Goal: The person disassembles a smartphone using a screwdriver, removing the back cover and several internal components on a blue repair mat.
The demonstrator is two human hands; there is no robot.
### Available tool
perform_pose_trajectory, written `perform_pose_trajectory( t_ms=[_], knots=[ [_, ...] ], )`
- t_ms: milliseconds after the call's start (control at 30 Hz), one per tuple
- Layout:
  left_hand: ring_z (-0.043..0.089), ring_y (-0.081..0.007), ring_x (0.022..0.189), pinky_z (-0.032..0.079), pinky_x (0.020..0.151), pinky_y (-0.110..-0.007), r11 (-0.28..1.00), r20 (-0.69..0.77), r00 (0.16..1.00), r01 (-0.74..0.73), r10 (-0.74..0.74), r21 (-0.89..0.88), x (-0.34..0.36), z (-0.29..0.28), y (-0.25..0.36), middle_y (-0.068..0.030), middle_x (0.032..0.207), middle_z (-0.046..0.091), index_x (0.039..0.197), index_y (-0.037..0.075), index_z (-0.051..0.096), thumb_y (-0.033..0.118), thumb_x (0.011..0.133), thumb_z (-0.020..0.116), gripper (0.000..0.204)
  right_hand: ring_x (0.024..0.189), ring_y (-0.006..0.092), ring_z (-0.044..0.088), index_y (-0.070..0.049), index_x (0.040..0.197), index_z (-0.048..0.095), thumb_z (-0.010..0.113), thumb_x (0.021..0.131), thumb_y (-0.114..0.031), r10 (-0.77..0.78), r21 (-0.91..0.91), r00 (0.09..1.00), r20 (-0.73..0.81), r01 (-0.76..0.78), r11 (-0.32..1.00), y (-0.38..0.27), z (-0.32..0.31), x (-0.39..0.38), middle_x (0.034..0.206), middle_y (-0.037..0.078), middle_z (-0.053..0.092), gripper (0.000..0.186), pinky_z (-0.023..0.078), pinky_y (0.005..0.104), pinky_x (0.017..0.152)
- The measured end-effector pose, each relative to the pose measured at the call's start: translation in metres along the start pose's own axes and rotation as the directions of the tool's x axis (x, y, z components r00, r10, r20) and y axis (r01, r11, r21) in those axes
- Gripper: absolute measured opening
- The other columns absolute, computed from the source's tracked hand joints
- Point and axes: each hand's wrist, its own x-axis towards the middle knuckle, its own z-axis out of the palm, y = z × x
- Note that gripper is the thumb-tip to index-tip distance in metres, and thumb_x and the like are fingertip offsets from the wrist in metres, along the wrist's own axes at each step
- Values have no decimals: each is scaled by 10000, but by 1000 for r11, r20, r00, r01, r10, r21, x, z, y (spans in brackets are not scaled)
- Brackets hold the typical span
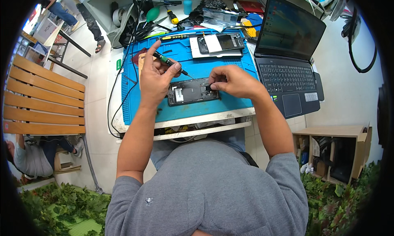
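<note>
An opened black phone (192,93) lies on the blue repair mat (139,102), its inside facing up and a white label in its left part. My left hand (155,82) grips a green-and-black screwdriver (164,59) between thumb and fingers, index finger raised. The thin tip slants down to the right, over the phone's upper edge. At the phone's right end my right hand (234,82) pinches a small dark piece (208,87). Whether that piece is still joined to the phone, I cannot tell.
Another phone (225,43) with a white piece on it lies on a white box farther back. An open laptop (289,67) stands at the right. Cables (123,71) hang along the left edge. Behind are a yellow screwdriver (172,17), a green air blower (152,14) and a blue bottle (187,5).
</note>
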Motion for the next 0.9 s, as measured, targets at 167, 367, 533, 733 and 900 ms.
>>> perform_pose_trajectory(
  t_ms=[167, 367, 533, 733, 900],
  knots=[
    [769, -166, 901, 678, 804, -324, 1000, -32, 999, -22, 23, 4, 2, -7, 1, -129, 1040, 771, 1694, 11, 347, -9, 980, 847, 872, 949, 228, 768, -7, 1113, 799, 842, 973, -91, -16, -101, 1000, 9, 17, 995, -8, -6, 7, 1016, 133, 830, 169, 584, 386, 877],
    [768, -164, 912, 675, 812, -327, 1000, 11, 1000, 4, -4, -9, 0, -5, 2, -124, 1038, 769, 1697, 15, 350, -6, 975, 854, 880, 913, 159, 743, 11, 1145, 793, 846, 985, -91, -9, 37, 1000, -2, 9, 999, 3, 0, 15, 1008, 91, 827, 196, 593, 339, 824],
    [767, -163, 921, 673, 828, -327, 1000, 23, 1000, 7, -7, 5, -3, -3, 4, -118, 1040, 769, 1706, 22, 345, 0, 978, 853, 887, 849, 142, 735, 7, 1135, 799, 849, 979, -88, 58, 53, 997, -44, -55, 997, 2, 3, 13, 958, 75, 823, 190, 590, 321, 775],
    [756, -141, 930, 664, 814, -313, 999, 98, 994, 49, -49, 2, -6, 2, 5, -103, 1038, 766, 1729, 46, 316, 25, 994, 844, 905, 828, 238, 774, 5, 1101, 814, 856, 952, -116, -21, -1, 977, -211, 22, 1000, 17, 15, 4, 911, 135, 819, 197, 588, 368, 779],
    [744, -143, 926, 644, 780, -300, 995, 208, 973, 89, -96, 42, -13, 4, 6, -93, 1067, 759, 1761, 75, 265, 71, 1032, 805, 907, 904, 335, 754, 11, 1020, 785, 821, 946, -105, -191, -214, 943, -272, 134, 968, -1, 22, -21, 965, 163, 764, 142, 588, 435, 829]
  ],
)
